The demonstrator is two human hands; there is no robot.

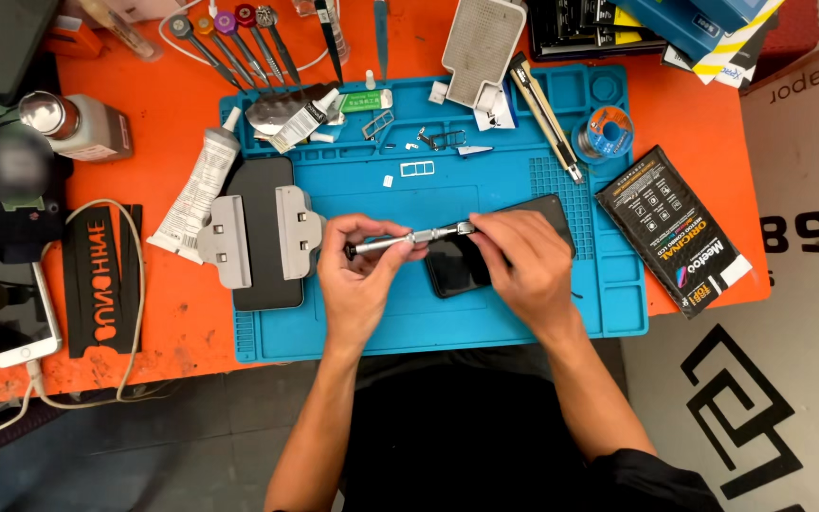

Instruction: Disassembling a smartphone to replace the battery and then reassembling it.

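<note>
Both hands meet over the middle of a blue work mat [523, 322] that lies on an orange table [182, 85]. The left hand [357, 275] is curled, its fingers pinched around the handle end of a slim silver screwdriver [409, 239], which lies almost level between the two hands. The right hand [523, 265] is closed on the other end of the screwdriver with thumb and fingertips, and rests over a dark phone [466, 261] lying flat on the mat, tilted at an angle. Just left of the left hand sits a black slab with two grey clamps [258, 232] on it. A white tube [196, 190] lies beside that slab, and a black packet [675, 237] lies on the table to the right of the mat
</note>
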